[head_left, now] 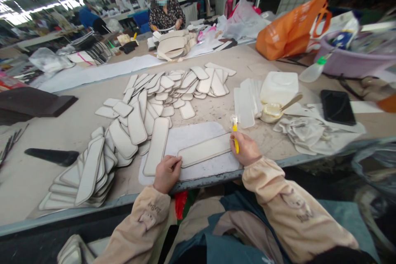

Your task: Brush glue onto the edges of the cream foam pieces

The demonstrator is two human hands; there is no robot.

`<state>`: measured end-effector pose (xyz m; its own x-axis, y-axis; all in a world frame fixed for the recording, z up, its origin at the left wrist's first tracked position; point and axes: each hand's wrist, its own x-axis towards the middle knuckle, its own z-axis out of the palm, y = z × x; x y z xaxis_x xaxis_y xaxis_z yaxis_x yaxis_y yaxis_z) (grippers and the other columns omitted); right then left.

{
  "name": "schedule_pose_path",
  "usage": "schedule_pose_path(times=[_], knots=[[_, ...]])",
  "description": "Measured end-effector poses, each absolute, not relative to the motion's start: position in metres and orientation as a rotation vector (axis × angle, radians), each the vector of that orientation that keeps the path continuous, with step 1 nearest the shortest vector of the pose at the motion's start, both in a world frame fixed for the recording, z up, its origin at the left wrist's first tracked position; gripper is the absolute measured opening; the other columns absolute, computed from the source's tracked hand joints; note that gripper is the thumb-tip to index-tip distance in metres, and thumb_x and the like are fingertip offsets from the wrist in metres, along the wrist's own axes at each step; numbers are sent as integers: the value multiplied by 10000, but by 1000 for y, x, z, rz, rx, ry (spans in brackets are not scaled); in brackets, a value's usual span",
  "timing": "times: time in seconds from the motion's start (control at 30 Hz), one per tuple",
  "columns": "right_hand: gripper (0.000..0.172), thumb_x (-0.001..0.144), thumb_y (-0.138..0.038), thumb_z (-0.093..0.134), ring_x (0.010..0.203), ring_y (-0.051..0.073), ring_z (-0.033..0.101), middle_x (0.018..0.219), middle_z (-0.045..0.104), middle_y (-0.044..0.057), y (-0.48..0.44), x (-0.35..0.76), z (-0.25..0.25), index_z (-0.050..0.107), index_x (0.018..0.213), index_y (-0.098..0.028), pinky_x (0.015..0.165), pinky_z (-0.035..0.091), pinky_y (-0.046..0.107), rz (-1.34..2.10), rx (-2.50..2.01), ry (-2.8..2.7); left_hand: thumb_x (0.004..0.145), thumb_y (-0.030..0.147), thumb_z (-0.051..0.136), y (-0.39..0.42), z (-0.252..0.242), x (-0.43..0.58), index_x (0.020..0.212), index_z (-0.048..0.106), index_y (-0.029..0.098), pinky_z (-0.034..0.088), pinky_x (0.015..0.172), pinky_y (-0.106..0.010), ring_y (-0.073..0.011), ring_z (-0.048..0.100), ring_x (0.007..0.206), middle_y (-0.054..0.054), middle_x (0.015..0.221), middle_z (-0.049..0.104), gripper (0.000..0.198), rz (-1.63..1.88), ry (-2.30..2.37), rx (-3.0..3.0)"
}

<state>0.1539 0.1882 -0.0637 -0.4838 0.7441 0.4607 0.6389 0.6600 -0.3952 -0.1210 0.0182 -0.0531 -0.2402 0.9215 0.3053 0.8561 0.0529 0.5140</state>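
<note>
A long white panel with a dark edge (206,149) lies on a white sheet (198,132) at the table's front edge. My left hand (167,172) pinches the panel's left end. In my right hand (245,147) is a yellow-handled brush (235,140), its whitish tip pointing up; that hand is at the panel's right end. Another white panel (156,145) lies at an angle just left of it, partly on the sheet. Beyond and to the left are heaped many similar panels (136,123), with a fanned stack (89,169) at the front left.
At the right are a pot of paste (272,111) with a stick, a white plastic jug (280,86), crumpled cloth (305,132), a black phone (338,107), an orange bag (291,29) and a purple basin (355,60). A masked person (167,10) works across the table.
</note>
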Motion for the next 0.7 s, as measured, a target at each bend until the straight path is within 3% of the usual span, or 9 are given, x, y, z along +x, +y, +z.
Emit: schedule_pose_path(times=[0.43, 0.57, 0.7], knots=[[239, 761, -136, 518, 814, 224, 616, 866, 658, 73, 184, 151, -56, 568, 989, -186, 695, 487, 309, 190, -1216, -2295, 858, 291, 571, 19, -54, -121, 875, 721, 181, 518, 663, -264, -156, 641, 717, -49, 799, 660, 187, 927, 2215, 1926], [267, 724, -85, 525, 1022, 255, 590, 942, 666, 98, 176, 146, -46, 562, 971, -179, 895, 481, 369, 121, -1084, -2251, 861, 297, 566, 20, -56, -123, 887, 720, 186, 521, 658, -258, -152, 642, 714, -44, 800, 661, 192, 960, 2189, 1965], [127, 835, -160, 528, 1167, 248, 546, 1051, 660, 123, 153, 122, -41, 552, 958, -181, 1017, 428, 401, 231, -871, -2289, 862, 313, 568, 21, -57, -124, 884, 719, 190, 522, 646, -251, -145, 636, 696, -39, 792, 658, 196, 1004, 2161, 1995]])
